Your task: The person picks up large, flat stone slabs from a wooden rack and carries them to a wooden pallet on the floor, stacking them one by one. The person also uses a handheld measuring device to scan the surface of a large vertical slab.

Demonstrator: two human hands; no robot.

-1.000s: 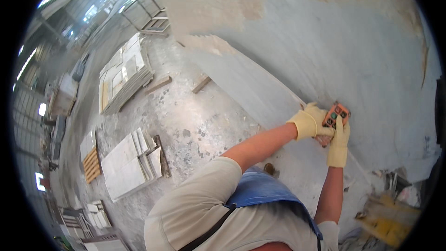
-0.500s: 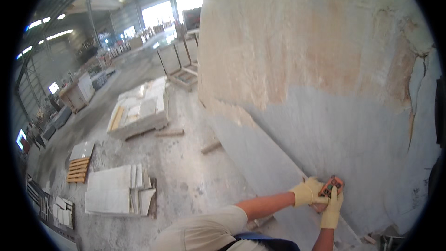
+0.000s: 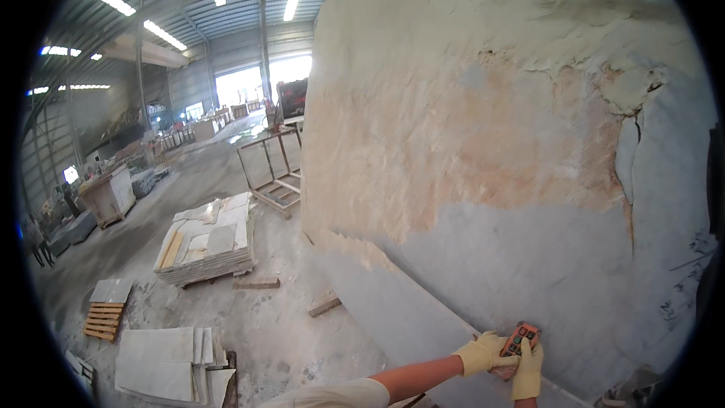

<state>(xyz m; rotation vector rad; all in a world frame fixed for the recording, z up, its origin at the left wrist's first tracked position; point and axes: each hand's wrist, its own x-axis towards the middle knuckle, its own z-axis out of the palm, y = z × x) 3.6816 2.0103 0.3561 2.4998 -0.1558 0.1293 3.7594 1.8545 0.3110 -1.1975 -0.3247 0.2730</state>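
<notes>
Both my hands wear pale yellow gloves and hold an orange handheld remote control point(image 3: 522, 337) with dark buttons. My left hand point(image 3: 481, 353) grips it from its left side. Fingers of my right hand point(image 3: 528, 375) close round its lower right part, the thumb lying over the button face. Right behind the remote rises a huge stone slab point(image 3: 529, 257), grey below and rough cream to rusty orange above, cracked near its right side. Another grey slab point(image 3: 377, 302) leans at a slant below my left forearm.
A stack of pale slabs point(image 3: 215, 257) lies left on the floor beside short wooden beams point(image 3: 257, 283). Nearer are more flat slabs point(image 3: 155, 363) and a wooden pallet point(image 3: 104, 321). A metal frame rack point(image 3: 272, 174) stands beyond. Dark debris point(image 3: 630, 389) sits at lower right.
My view has tilted upward, so the slabs and floor stacks sit lower in the picture and more of the roof shows. Both hands keep hold of the remote control.
</notes>
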